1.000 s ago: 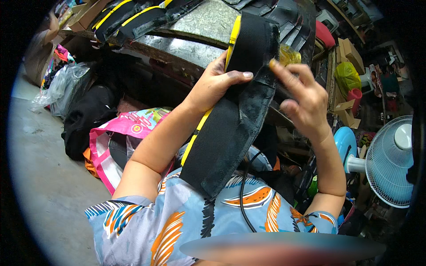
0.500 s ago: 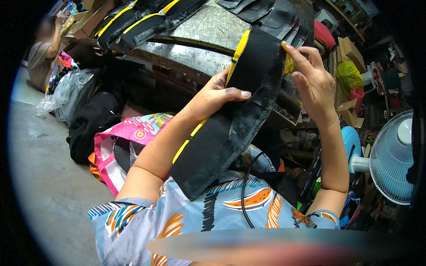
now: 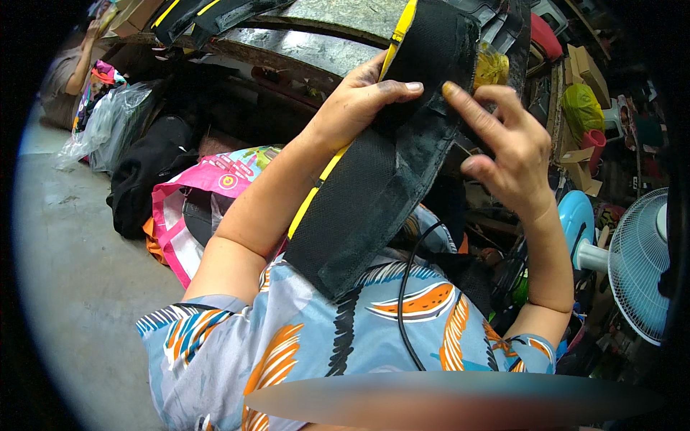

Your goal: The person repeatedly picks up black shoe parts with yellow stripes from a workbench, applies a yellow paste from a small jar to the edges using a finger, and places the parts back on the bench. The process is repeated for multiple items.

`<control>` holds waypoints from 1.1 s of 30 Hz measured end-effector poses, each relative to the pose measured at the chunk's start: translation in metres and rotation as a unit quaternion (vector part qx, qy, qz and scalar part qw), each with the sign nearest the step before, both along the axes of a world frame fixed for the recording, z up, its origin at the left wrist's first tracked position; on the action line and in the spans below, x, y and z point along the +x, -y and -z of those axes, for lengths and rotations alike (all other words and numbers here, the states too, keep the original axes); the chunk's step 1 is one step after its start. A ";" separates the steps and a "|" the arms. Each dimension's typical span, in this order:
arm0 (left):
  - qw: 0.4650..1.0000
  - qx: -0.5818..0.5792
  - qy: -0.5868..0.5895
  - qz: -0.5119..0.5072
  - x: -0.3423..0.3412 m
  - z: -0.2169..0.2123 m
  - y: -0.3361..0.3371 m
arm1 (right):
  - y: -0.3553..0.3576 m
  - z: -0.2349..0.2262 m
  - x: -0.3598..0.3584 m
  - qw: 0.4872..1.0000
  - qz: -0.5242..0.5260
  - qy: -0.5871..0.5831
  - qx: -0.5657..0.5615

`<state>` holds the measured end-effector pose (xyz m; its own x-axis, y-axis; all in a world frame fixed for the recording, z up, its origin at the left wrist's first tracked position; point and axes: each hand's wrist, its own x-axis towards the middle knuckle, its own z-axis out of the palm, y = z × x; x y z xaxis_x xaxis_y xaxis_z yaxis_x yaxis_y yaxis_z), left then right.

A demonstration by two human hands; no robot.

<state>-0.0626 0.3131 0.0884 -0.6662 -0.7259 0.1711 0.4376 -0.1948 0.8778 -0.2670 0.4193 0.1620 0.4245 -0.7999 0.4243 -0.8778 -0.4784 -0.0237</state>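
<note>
A long, curved black fabric strip [image 3: 359, 190] with yellow edging along its left side slants up from my chest toward the worktable. My left hand [image 3: 363, 100] grips its left edge, thumb on top and the other fingers hidden beneath. Dark smudges mark that thumb. The fingertip of my right hand [image 3: 507, 140], the index, touches the strip near its right side, close to a seam. That fingertip looks yellowish-brown. My right thumb stands apart and the other fingers are loosely bent, with nothing held in them.
Beyond the strip is a worn worktable [image 3: 287, 54] bearing similar black-and-yellow pieces [image 3: 237, 18]. A pink bag [image 3: 171, 237] lies left, a fan [image 3: 640, 266] stands right. A yellow plastic bag [image 3: 583, 108] sits farther right. Another person [image 3: 65, 79] is at far left.
The strip and my left hand have shifted upward in the picture. My right index fingertip has moved from the strip's upper right edge down and inward, toward the seam.
</note>
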 end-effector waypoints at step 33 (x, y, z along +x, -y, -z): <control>0.990 0.125 0.021 -0.060 -0.005 -0.003 0.030 | 0.048 -0.027 -0.053 0.986 0.127 -0.106 -0.005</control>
